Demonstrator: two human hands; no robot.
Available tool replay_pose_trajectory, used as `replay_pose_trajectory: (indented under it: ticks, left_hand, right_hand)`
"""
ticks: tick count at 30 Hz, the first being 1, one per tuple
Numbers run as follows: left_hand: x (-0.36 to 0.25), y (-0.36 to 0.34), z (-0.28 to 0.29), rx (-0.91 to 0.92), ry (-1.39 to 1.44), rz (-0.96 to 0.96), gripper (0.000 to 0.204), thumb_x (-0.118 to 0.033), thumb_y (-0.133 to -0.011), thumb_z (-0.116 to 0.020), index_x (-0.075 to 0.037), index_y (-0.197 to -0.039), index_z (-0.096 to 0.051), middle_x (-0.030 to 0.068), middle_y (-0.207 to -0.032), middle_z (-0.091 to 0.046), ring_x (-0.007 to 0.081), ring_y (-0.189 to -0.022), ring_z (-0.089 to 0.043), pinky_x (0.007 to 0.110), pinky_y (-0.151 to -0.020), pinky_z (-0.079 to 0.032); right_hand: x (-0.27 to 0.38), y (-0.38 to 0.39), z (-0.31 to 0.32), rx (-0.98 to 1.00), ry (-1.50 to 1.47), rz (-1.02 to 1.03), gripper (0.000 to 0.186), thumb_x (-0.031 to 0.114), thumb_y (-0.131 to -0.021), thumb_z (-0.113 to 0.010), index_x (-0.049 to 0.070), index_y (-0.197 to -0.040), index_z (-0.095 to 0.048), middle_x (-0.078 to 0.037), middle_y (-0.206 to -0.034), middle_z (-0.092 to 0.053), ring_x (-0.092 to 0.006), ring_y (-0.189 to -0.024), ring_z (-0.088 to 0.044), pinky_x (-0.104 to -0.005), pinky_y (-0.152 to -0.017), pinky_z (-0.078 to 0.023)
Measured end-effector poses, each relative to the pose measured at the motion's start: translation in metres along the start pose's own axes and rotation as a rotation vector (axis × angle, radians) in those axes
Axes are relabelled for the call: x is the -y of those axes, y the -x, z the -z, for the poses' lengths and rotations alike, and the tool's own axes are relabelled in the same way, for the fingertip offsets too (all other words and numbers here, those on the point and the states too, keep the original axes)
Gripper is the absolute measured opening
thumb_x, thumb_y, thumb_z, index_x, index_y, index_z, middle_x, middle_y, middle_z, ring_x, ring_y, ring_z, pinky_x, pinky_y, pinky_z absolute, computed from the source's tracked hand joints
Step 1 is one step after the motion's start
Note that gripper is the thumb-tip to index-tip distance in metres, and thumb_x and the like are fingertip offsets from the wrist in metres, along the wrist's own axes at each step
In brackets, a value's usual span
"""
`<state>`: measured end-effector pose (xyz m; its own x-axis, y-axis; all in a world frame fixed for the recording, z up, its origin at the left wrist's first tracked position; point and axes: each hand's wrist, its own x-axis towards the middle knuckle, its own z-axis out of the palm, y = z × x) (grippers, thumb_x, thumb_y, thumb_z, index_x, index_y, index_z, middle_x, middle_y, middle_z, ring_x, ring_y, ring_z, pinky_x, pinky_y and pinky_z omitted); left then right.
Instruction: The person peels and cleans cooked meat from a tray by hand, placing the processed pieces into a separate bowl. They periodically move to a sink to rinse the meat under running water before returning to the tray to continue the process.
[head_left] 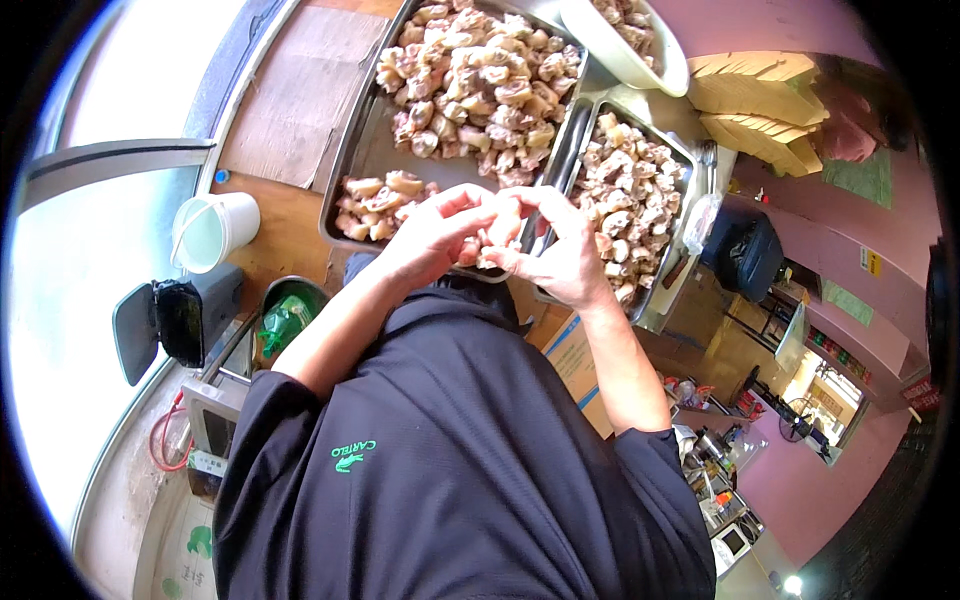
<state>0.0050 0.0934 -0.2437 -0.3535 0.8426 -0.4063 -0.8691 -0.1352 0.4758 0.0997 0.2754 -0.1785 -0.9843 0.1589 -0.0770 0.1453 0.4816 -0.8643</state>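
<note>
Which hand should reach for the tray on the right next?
Likely the right hand: it is closer to that silver rectangular metal tray of pale chunks than the left hand.

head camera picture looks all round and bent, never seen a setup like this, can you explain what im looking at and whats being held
There is no machine here, just a person's bare left hand and right hand. The single picture comes from a wide camera worn on the head, looking down, so the dark shirt fills the lower part and straight edges curve toward the rim.

Ahead lies a large metal tray with a big heap of meaty pieces and a smaller pile near the left hand. Right of it is a second metal tray of smaller chunks, with a white basin beyond.

Both hands share a grip on a pale pinkish piece, partly covered, so its full shape isn't clear.
</note>
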Motion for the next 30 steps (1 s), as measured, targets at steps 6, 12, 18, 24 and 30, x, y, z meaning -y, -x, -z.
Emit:
replay_pose_trajectory:
  ticks: [6, 12, 18, 24, 30]
  left_hand:
    - [0.007, -0.016, -0.012, -0.099, 0.017, 0.004, 0.019, -0.02, -0.1, -0.068, -0.009, -0.115, -0.061, -0.0019, -0.096, -0.065, 0.0017, -0.07, -0.058, 0.017, -0.055, -0.045]
    - [0.014, -0.03, -0.032, -0.192, 0.045, -0.072, 0.017, -0.017, -0.098, -0.071, -0.01, -0.11, -0.061, -0.0021, -0.094, -0.063, 0.0013, -0.066, -0.054, 0.016, -0.057, -0.043]
    - [0.017, -0.041, -0.059, -0.289, 0.041, -0.161, 0.019, -0.023, -0.1, -0.069, -0.008, -0.11, -0.062, -0.0006, -0.095, -0.064, 0.0032, -0.077, -0.059, 0.016, -0.058, -0.048]
    - [0.013, -0.045, -0.081, -0.298, -0.086, -0.179, 0.023, -0.024, -0.098, -0.072, -0.006, -0.109, -0.062, 0.0028, -0.086, -0.066, 0.0018, -0.059, -0.054, 0.016, -0.05, -0.042]
    - [0.014, -0.051, -0.103, -0.347, -0.194, -0.166, 0.017, -0.023, -0.102, -0.066, -0.006, -0.104, -0.062, 0.0037, -0.079, -0.066, 0.002, -0.052, -0.049, 0.016, -0.047, -0.035]
  right_hand:
    - [-0.01, -0.014, 0.032, 0.091, -0.085, -0.061, 0.062, 0.029, -0.074, -0.093, 0.002, -0.123, -0.066, -0.006, -0.105, -0.067, -0.0107, -0.083, -0.058, -0.0256, -0.072, -0.049]
    - [-0.039, -0.026, 0.049, 0.192, -0.306, -0.112, 0.066, 0.029, -0.074, -0.093, 0.002, -0.128, -0.064, 0.002, -0.108, -0.067, -0.0051, -0.079, -0.05, -0.022, -0.073, -0.046]
    - [-0.066, -0.036, 0.06, 0.258, -0.623, -0.101, 0.063, 0.026, -0.078, -0.091, 0.003, -0.13, -0.064, 0.0, -0.108, -0.069, -0.0037, -0.078, -0.057, -0.0216, -0.072, -0.05]
    - [-0.076, -0.029, 0.072, 0.31, -1.039, -0.172, 0.071, 0.029, -0.082, -0.089, -0.003, -0.136, -0.055, -0.005, -0.116, -0.067, -0.0103, -0.1, -0.065, -0.0271, -0.09, -0.054]
    - [-0.084, -0.015, 0.08, 0.244, -1.082, -0.2, 0.081, 0.047, -0.079, -0.088, -0.003, -0.135, -0.056, -0.007, -0.117, -0.067, -0.0125, -0.108, -0.064, -0.0287, -0.097, -0.051]
